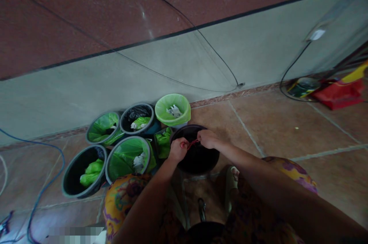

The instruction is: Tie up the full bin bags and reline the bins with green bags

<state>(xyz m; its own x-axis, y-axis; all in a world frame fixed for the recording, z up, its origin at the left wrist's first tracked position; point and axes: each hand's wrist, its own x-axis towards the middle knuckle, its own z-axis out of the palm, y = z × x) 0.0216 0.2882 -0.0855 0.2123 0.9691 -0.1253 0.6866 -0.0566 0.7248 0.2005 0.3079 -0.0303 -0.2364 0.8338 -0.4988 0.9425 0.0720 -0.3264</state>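
Both my hands meet over a dark round bin that stands on the floor in front of me. A thin red strip, perhaps a bag's drawstring, runs between them. My left hand is closed on its left end, and my right hand pinches the other end near the bin's far rim. The inside of the bin is dark, so I cannot make out what is in it. Left of my hands sits a small dark bin holding a bright green bag.
Several lined bins stand along the wall at left, among them a light green-lined bin and a grey-rimmed bin. A blue hose crosses the floor at left. A red dustpan and a can lie at right.
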